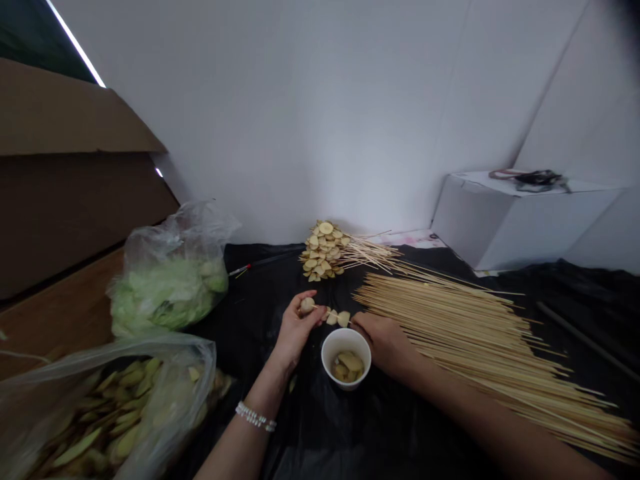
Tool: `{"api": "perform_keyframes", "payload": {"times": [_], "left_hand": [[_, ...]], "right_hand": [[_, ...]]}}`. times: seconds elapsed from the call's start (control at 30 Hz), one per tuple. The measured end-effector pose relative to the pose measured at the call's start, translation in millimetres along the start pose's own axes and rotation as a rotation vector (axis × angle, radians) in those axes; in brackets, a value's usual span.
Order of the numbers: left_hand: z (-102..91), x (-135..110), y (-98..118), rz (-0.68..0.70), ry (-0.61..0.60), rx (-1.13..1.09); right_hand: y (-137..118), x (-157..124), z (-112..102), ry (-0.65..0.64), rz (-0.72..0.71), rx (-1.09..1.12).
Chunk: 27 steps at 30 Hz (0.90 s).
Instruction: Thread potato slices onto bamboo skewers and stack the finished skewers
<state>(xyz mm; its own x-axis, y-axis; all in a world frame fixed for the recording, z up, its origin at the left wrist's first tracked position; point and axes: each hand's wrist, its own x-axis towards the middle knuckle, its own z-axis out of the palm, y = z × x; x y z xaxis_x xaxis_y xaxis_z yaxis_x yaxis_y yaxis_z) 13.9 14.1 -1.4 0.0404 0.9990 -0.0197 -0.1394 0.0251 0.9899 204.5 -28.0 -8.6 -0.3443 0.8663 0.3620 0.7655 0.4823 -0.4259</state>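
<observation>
My left hand (297, 330) and my right hand (383, 343) hold a thin bamboo skewer (338, 319) between them, level above the table. Pale yellow slices, possibly potato, sit on it: one (307, 305) at my left fingertips, two more (337, 319) close to my right fingers. Just below and between my hands stands a white cup (346, 345) holding similar slices (349, 367). Farther ahead lies a heap of finished skewers with slices (320, 252).
A wide spread of loose bamboo skewers (475, 347) lies to the right on a black plastic sheet (260, 427). Plastic bags of pale green leaves (170, 297) and sliced food (115, 417) sit left. A cardboard box (65, 180) and white box (520, 227) stand beyond.
</observation>
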Motion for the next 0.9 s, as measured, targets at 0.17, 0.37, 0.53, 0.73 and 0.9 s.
{"api": "perform_keyframes", "payload": {"times": [0.17, 0.37, 0.53, 0.73, 0.9], "left_hand": [[-0.9, 1.2, 1.6, -0.002, 0.095, -0.071], [-0.3, 0.7, 3.5, -0.037, 0.084, -0.143], [-1.9, 0.9, 0.2, -0.069, 0.036, -0.145], [-2.9, 2.1, -2.0, -0.058, 0.03, -0.147], [-2.6, 2.2, -2.4, -0.053, 0.029, -0.14]], "right_hand": [[-1.7, 0.0, -2.6, -0.031, 0.035, 0.015], [-1.0, 0.2, -1.6, -0.029, 0.029, -0.004], [-1.4, 0.4, -1.8, -0.039, 0.038, 0.0], [-3.1, -0.6, -3.0, -0.044, 0.028, -0.001], [-2.3, -0.5, -2.3, -0.035, 0.027, -0.007]]}}
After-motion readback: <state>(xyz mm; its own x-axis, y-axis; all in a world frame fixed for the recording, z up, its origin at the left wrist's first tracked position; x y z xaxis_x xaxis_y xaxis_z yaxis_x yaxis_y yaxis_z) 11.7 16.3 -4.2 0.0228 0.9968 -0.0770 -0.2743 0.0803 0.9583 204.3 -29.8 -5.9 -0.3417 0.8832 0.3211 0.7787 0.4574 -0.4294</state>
